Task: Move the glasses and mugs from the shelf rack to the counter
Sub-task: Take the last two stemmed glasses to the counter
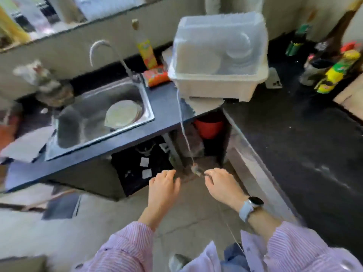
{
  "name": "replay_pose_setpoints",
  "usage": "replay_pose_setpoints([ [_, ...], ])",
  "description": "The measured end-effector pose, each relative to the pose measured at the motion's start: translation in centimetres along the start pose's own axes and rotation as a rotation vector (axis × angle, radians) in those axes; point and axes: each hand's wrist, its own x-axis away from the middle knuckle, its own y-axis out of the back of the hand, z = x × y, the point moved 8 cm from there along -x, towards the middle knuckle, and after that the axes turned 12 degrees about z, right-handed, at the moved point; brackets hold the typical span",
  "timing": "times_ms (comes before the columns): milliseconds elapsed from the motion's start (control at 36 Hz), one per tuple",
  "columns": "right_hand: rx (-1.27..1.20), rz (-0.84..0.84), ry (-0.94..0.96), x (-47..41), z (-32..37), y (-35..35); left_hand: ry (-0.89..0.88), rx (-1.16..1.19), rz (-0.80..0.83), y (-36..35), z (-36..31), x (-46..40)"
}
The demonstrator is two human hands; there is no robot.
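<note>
The frame is blurred by motion. My left hand (164,183) and my right hand (222,185) hang low in front of the counter corner, below its edge, backs up and fingers loosely curled. Neither holds anything that I can see. A watch sits on my right wrist. The dark counter (294,138) runs along the right and carries a white dish rack (218,83) with a translucent cover at the corner. Through the cover I see only plates. No glass or mug can be made out.
A steel sink (137,89) with a plate (123,114) and a faucet (102,44) is on the left. A bottle (145,48), an orange packet (157,75), a phone (274,78) and several bottles (334,73) stand along the back. A red bucket (209,128) sits under the counter. A thin cord (182,122) hangs from the rack.
</note>
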Motion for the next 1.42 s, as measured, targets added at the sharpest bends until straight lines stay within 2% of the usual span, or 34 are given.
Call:
replay_pose_setpoints([
  [167,0.109,0.175,0.267,-2.4,19.5,-9.9,0.316,0.147,-0.099,1.5,20.5,9.6],
  [306,0.232,0.313,0.444,-3.5,32.4,-17.0,0.606,0.240,-0.190,2.4,33.6,17.7],
  [528,0.369,0.474,0.683,-6.1,47.6,-25.2,0.868,0.391,-0.302,2.7,47.0,24.3],
  [639,0.391,0.552,0.800,-8.9,55.3,-28.5,0.943,0.435,-0.318,4.0,52.8,24.3],
  [750,0.412,0.551,0.875,-12.8,62.7,-30.0,0.998,0.447,-0.337,7.5,59.2,22.5],
  [972,0.374,0.562,0.884,-20.7,75.2,-30.1,0.963,0.460,-0.468,18.7,70.5,17.1],
  [1139,0.369,0.507,0.889,-26.2,81.7,-30.1,0.877,0.512,-0.527,23.0,77.3,12.9],
  [1417,0.251,0.244,0.746,-37.5,90.6,-27.6,0.537,0.631,-0.557,30.3,90.4,0.9],
])
